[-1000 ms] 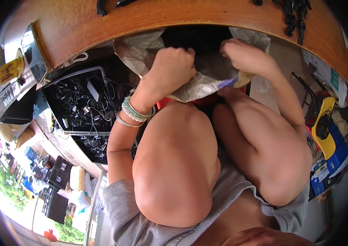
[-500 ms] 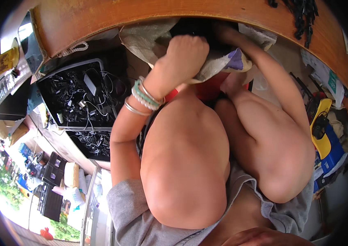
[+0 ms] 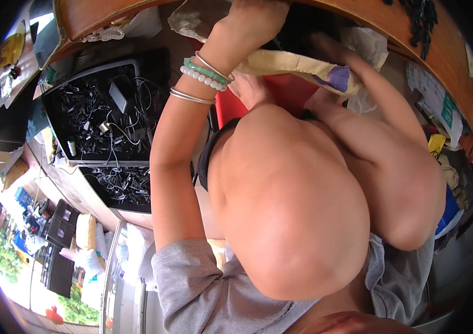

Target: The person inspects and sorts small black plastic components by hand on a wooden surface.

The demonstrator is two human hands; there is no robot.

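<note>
A woven sack (image 3: 286, 62), beige with a purple patch, lies with its mouth open in front of my knees. Black stuff shows inside it. My left hand (image 3: 257, 21), with bracelets on its wrist, is over the left side of the sack's mouth at the picture's upper edge. It looks curled closed, but whatever it holds is hidden. My right hand (image 3: 325, 49) reaches into the right side of the mouth; its fingers are lost in the dark. Under the sack's rim a red surface (image 3: 228, 106) shows between my legs.
Left of me stand a black crate (image 3: 64, 153) of small black parts with white cables and a second black bin (image 3: 115, 186) of similar parts. A wooden table edge (image 3: 100, 16) curves overhead. Black strips (image 3: 421, 25) hang at the upper right. Blue and yellow items (image 3: 437, 146) lie at the right.
My left hand has moved up and away toward the picture's upper edge. The sack's front rim has shifted up, and more of the red surface shows. My view and knees have shifted somewhat.
</note>
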